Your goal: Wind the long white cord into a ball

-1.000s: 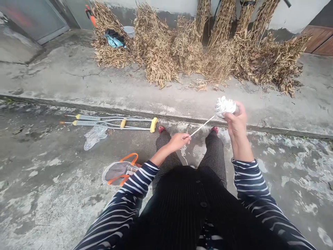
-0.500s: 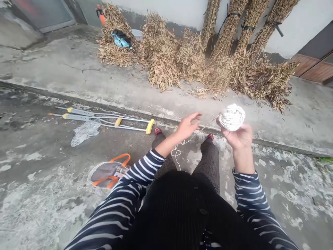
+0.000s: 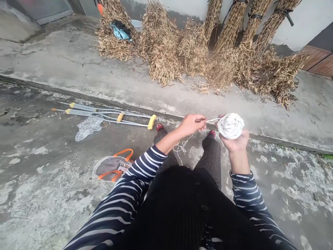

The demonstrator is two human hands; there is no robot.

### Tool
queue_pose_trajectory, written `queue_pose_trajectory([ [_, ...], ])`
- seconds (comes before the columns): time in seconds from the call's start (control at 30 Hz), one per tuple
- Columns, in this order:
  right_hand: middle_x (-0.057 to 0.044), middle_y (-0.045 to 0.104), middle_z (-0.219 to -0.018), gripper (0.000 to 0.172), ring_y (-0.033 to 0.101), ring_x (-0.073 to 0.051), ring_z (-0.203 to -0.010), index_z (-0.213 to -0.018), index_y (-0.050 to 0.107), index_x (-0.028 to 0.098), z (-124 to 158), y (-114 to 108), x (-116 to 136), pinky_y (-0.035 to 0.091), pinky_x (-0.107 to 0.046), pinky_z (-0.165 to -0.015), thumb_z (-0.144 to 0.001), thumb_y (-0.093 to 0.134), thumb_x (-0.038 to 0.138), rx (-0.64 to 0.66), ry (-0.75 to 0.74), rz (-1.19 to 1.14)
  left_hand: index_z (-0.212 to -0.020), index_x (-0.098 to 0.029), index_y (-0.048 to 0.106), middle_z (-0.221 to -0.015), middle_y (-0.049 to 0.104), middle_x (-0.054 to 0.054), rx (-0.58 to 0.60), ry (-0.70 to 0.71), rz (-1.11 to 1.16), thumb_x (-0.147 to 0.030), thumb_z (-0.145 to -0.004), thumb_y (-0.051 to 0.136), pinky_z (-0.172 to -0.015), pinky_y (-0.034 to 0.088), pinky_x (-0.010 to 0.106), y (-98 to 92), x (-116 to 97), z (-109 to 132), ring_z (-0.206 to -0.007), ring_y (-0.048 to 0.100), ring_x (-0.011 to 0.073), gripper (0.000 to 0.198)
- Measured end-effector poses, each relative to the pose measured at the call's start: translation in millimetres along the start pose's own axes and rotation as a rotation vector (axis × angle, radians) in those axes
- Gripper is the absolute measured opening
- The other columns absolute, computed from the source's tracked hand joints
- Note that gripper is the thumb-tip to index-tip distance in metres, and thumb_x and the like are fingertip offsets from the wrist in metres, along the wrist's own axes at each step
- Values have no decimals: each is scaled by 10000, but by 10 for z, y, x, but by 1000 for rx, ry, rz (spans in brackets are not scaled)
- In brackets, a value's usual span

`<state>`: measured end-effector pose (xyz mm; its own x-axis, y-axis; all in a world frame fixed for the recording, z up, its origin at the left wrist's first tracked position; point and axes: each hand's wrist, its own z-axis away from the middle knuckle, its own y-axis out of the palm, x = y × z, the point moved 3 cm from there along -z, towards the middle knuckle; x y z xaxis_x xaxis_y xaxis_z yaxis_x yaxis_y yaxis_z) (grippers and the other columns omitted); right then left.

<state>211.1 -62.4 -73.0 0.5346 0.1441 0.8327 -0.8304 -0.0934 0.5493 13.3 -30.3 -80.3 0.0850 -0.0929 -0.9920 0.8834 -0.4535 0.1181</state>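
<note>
My right hand [image 3: 235,139] grips a ball of white cord [image 3: 231,125], fingers wrapped round its underside and left edge. From the ball a short taut stretch of cord [image 3: 212,120] runs left to my left hand [image 3: 193,124], whose fingers are pinched closed on it. Below my left hand the loose cord [image 3: 179,148] hangs and lies in tangled loops on the ground between my feet. Both hands are held in front of me at about the same height, a little apart.
Two crutches [image 3: 114,117] with yellow pads lie on the left beside a clear plastic bag [image 3: 88,128]. Nearer me is a grey bag [image 3: 106,167] with orange handles. A concrete step [image 3: 125,88] crosses ahead, with bundles of dried plants [image 3: 166,55] along the wall.
My left hand has closed its fingers on the cord and moved slightly right, and the cord to the ball is now taut. The ball in my right hand has dropped slightly and turned.
</note>
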Motion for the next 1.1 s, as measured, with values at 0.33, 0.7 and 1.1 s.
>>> queue_pose_trajectory([
  [0.33, -63, 673, -1115, 564, 652, -297, -1048, -1055, 640, 274, -6, 93, 26, 537, -563, -972, -528, 758, 435, 45, -4, -10, -829, -120, 663, -586, 633, -4, 306, -72, 139, -447, -860, 737, -472, 437, 190, 180, -133, 229, -453, 540, 57, 336],
  [0.7, -46, 699, -1117, 556, 680, -264, -950, -1033, 696, 284, 63, 107, -15, 556, -570, -994, -505, 789, 430, 32, -15, -55, -774, -103, 698, -787, 718, 75, 173, 36, 127, -302, -883, 665, -694, 588, 252, 135, -169, 181, -719, 685, 118, 229],
  [1.1, -75, 695, -1118, 557, 636, -348, -1168, -1001, 690, 266, 75, 198, 174, 513, -579, -1073, -465, 814, 351, 4, -98, 114, -934, -121, 686, -737, 710, 55, 369, -200, 205, -449, -866, 740, -539, 509, 191, 35, -51, 279, -589, 646, 91, 340],
])
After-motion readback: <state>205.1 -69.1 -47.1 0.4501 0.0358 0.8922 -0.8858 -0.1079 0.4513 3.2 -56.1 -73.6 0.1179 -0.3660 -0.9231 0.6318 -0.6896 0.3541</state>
